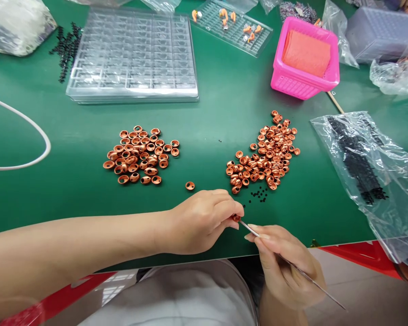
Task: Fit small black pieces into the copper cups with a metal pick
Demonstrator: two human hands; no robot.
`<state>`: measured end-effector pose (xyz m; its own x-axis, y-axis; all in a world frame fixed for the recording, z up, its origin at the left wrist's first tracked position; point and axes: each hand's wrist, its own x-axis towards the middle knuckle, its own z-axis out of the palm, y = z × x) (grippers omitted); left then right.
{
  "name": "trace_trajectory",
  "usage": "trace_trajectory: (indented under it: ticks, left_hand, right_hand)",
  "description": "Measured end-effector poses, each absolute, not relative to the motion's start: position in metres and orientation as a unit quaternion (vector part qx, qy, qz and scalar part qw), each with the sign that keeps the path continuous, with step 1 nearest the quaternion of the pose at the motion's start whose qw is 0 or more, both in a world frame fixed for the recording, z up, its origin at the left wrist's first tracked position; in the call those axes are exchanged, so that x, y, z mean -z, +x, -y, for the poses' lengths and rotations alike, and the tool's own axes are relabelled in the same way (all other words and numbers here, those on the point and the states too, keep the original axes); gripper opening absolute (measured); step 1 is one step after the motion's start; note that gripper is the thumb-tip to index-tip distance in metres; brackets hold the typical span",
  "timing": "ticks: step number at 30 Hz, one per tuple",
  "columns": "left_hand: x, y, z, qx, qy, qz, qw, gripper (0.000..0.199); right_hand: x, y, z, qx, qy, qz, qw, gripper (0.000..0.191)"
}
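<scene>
My left hand pinches a small copper-coloured cup-shaped part near the table's front edge. In my right hand is a thin metal pick, held like a pen, its tip at the copper part; whether it is inside cannot be made out. Just beyond the fingers lie several tiny black discs. One loose copper part sits beyond my left wrist. A pile of copper parts is at the left, and another pile at the right.
Stacked clear plastic trays stand at the back left, beside black strips. A pink basket holds an orange-red sponge-like block. Farther right lies a clear bag of black strips. A white cable loops at the left.
</scene>
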<state>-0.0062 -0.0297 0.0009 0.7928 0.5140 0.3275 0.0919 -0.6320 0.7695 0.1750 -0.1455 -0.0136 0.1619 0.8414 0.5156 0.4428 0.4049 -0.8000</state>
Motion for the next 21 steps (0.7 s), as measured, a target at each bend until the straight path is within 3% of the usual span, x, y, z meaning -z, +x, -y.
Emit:
trace_trajectory:
  ticks: [11,17,21]
  left_hand:
    - [-0.0016,-0.0041,0.0273,-0.267,0.849,-0.2,0.41,0.008]
    - [0.0038,-0.0058,0.0259,-0.273,0.806,-0.222,0.475,0.01]
    - [-0.0048,-0.0119,0.0216,-0.23,0.827,-0.246,0.45,0.01]
  right_hand:
    - [0.0139,0.1752,0.1444,-0.183,-0.521,0.632,0.545,0.046]
    - [0.0177,0.1732,0.1419,-0.194,-0.504,0.535,0.65,0.035]
    - [0.0205,0.1731,0.1411,-0.192,-0.506,0.487,0.686,0.029]
